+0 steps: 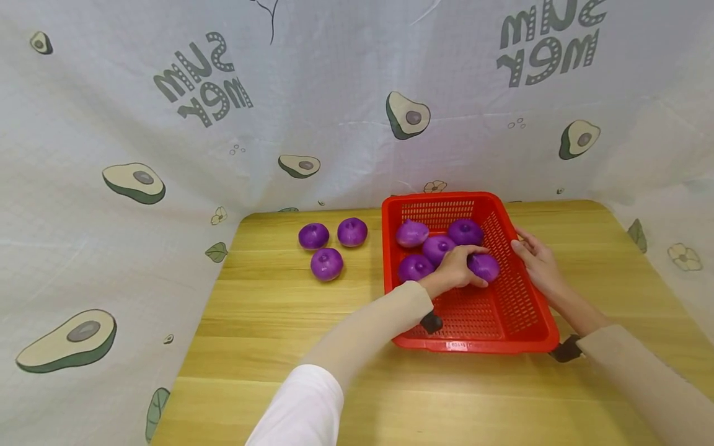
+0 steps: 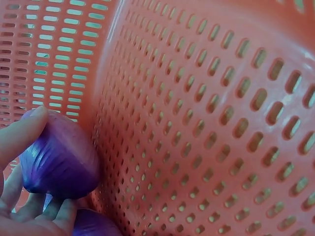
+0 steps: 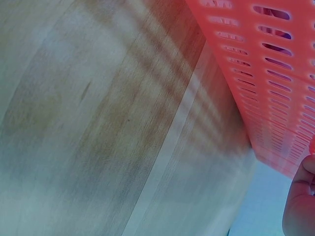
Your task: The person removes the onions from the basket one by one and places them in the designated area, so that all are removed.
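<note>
My left hand (image 1: 456,267) reaches into the red plastic basket (image 1: 474,345) and holds a purple onion (image 1: 486,267) between thumb and fingers. In the left wrist view that onion (image 2: 61,157) is gripped close to the perforated wall, and part of another onion (image 2: 96,225) shows beneath it. Several more onions (image 1: 412,233) lie in the basket's far half. On the basket's right side, my right hand (image 1: 538,263) grips the rim, its thumb on top. The right wrist view catches only part of this hand (image 3: 299,206) against the basket's outer wall (image 3: 275,98).
Three purple onions (image 1: 326,264) sit in a loose group on the wooden table (image 1: 268,322), left of the basket. A white cloth printed with avocados (image 1: 408,116) hangs behind the table and along its sides.
</note>
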A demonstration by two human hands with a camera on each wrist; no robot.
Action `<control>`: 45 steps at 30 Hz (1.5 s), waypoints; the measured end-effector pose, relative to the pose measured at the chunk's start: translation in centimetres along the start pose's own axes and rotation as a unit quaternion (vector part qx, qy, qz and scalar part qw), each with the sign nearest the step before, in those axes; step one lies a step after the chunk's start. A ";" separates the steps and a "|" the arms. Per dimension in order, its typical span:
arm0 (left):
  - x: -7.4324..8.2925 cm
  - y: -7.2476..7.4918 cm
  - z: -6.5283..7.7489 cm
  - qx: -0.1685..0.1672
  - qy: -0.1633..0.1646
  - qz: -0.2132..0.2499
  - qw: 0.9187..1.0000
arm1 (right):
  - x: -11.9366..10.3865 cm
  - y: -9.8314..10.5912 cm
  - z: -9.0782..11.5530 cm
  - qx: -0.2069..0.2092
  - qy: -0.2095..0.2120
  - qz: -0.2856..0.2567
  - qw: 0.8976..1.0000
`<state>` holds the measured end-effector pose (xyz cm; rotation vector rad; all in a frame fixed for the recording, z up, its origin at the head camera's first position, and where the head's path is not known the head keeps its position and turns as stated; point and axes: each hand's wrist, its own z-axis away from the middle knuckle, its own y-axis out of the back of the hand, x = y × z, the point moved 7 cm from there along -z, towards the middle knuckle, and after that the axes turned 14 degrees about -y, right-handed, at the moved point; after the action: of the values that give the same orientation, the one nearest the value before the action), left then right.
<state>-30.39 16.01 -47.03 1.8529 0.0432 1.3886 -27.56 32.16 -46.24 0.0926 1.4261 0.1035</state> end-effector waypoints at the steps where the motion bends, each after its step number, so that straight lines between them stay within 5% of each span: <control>1: 0.1 0.1 0.0 -0.001 -0.004 0.001 1.000 | 0.0 0.0 0.0 0.001 0.002 -0.003 1.000; 22: 3.1 2.9 0.0 -0.053 -0.071 0.033 0.995 | -0.3 -0.1 0.0 -0.003 0.001 -0.013 1.000; 32: 3.6 6.6 0.9 -0.049 -0.094 0.093 0.990 | -0.3 -0.2 0.1 -0.008 0.006 -0.028 1.000; 40: 2.6 10.3 1.8 -0.021 -0.111 0.113 0.987 | -0.3 -0.1 0.3 -0.003 0.007 0.013 1.000; 45: 1.7 12.8 2.3 0.002 -0.110 0.132 0.985 | -0.2 -0.1 0.3 -0.010 0.008 -0.016 1.000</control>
<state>-33.20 6.80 -38.07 2.0609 -0.3231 1.3475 -27.32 32.00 -46.06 0.0516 1.4409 0.0922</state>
